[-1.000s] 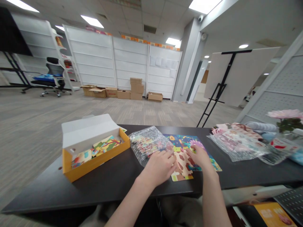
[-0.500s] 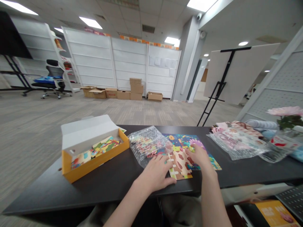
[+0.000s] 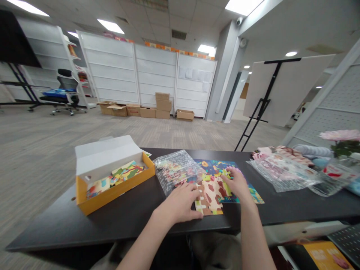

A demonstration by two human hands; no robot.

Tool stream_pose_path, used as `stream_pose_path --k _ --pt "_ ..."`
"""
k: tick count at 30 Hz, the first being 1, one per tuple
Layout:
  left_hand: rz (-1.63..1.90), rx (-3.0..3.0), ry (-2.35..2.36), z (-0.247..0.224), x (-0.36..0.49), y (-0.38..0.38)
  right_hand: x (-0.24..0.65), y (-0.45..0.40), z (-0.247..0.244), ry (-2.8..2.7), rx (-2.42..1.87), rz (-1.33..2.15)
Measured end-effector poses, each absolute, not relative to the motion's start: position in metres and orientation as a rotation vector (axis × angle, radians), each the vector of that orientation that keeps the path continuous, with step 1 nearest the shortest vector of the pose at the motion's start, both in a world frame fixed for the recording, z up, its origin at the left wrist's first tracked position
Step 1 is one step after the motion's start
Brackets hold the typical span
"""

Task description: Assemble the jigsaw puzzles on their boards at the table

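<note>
My left hand lies palm down with its fingers apart, touching the left edge of a partly joined jigsaw puzzle with brown cow-like patches. My right hand is bent over the puzzle's upper right side. Its thumb and fingers close around a small yellow-green puzzle piece, which they partly hide. Under and behind the joined pieces lies a dark blue picture sheet with bright drawings. A clear plastic bag of loose puzzle pieces sits just beyond my left hand, overlapping the sheet's left part.
At the left of the black table stands an open yellow box with picture cards inside. To the right are clear plastic packets, rolled cloths and a pink flower. An easel stand rises behind the table.
The joined cow-patch pieces have slid a little to the left together with my left hand. My right hand stays near the same spot, its fingers slightly shifted.
</note>
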State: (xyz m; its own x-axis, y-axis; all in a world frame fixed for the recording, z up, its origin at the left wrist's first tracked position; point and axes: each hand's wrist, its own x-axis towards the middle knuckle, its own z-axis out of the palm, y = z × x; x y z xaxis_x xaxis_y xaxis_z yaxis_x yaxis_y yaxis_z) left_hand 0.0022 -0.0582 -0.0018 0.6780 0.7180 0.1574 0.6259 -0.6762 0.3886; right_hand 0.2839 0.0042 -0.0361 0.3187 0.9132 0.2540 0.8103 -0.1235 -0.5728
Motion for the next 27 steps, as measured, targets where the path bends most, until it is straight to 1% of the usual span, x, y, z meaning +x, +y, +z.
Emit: stream_pose_path --k 5,8,13,18,27 --pt "0.43 2.598 1.07 -0.003 0.001 -0.058 0.287 0.004 -0.039 -1.587 -2.083 0.17" --pt "0.425 2.599 1.075 -0.003 0.001 -0.058 0.288 0.005 -0.038 -1.542 -2.027 0.144" --pt "0.425 2.583 1.07 -0.004 0.001 -0.058 0.285 0.003 -0.033 -1.409 -1.91 0.225" --pt "0.432 2.581 1.07 -0.006 0.002 -0.057 0.281 0.003 -0.031 -1.335 -1.908 0.146" --pt "0.46 2.589 1.082 -0.01 0.001 -0.057 0.282 0.0 -0.023 -1.29 -1.754 0.15"
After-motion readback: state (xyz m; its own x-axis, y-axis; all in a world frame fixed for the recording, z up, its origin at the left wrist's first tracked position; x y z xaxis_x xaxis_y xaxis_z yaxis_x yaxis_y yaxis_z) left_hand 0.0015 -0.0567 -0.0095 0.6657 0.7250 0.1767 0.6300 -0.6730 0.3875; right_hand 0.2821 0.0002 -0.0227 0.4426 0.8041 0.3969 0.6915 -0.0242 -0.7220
